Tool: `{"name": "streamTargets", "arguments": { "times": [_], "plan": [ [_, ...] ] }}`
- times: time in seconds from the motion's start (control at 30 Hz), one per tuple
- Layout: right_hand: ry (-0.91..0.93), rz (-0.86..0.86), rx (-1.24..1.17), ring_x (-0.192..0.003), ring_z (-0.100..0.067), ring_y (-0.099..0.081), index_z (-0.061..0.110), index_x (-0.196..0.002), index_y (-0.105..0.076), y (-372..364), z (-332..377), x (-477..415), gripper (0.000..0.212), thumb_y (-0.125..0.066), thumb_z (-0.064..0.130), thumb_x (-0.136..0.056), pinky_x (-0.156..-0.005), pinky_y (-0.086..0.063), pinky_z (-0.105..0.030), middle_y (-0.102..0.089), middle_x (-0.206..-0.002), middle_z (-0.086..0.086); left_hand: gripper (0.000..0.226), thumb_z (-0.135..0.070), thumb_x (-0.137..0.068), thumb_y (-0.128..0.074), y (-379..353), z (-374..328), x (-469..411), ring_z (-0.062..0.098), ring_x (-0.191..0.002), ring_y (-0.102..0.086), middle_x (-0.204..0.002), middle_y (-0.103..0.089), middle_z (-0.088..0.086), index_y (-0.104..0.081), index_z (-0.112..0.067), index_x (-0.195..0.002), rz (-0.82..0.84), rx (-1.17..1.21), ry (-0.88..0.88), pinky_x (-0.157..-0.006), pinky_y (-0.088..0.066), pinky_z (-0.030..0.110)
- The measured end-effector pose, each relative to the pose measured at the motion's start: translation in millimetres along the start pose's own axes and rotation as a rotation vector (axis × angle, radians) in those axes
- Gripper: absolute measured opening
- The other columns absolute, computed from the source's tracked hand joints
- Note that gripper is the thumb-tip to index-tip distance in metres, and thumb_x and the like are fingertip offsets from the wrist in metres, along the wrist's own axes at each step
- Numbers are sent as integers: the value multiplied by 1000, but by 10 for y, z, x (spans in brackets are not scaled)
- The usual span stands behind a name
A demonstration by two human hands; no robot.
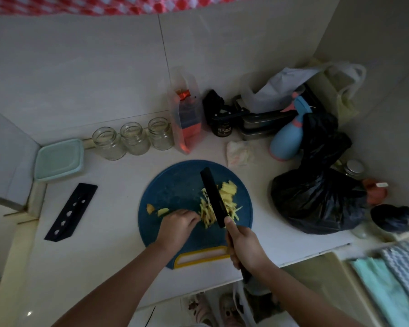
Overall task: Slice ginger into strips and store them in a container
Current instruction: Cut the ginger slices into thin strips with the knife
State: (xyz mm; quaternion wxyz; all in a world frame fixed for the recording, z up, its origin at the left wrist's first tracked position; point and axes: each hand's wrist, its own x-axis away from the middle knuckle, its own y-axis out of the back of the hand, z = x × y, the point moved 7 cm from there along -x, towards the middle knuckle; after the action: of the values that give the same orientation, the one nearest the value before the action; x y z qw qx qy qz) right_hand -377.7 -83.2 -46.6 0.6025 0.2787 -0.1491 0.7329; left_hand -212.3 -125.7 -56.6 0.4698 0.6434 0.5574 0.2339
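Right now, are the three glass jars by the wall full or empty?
Empty: all three glass jars stand upright without lids, and the clear glass shows nothing inside.

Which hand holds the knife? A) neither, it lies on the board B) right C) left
B: the right hand grips the black knife by its handle, blade over the ginger strips on the blue cutting board; the left hand sits at the strips' edge.

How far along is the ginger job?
Done: a pile of strips on the cutting board. In hand: right hand grips the knife beside uncut slices, left hand at the pile. Left: nothing stored yet; the teal container sits lidded, the jars look empty.
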Motion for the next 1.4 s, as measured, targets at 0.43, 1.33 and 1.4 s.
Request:
{"name": "streamTargets", "arguments": {
  "times": [0.43, 1.33, 1.4],
  "plan": [
    [306, -77, 975, -63, -23, -53, 15, -63, -44, 311, 759, -124, 55, -42, 63, -90, -46, -29, -28, -45, -61, -3, 38, -21, -91, -49, 770, -302, -266, 14, -130, -41, -132, -54, 1, -58, -12, -126, -149, 50, -141, -113, -27, 29],
    [842, 99, 1671, -82, -29, -64, 8, -102, -60, 472, 1248, -71, 55, -35, 56, -96, -61, -34, -29, -68, -93, -13, 89, -77, -77, -29, 157, -780, -426, 3, -140, 20, -153, 15, -14, 5, -34, -147, 443, -92, -247, -113, 19, 22],
    [849, 107, 1686, -82, -28, -64, 7, -104, -61, 468, 1241, -74, 55, -35, 56, -96, -60, -33, -29, -68, -94, -12, 89, -77, -76, -29, 112, -681, -445, 4, -141, 18, -153, 11, -14, 3, -35, -147, 442, -89, -190, -115, 15, 25]
  ]
}}
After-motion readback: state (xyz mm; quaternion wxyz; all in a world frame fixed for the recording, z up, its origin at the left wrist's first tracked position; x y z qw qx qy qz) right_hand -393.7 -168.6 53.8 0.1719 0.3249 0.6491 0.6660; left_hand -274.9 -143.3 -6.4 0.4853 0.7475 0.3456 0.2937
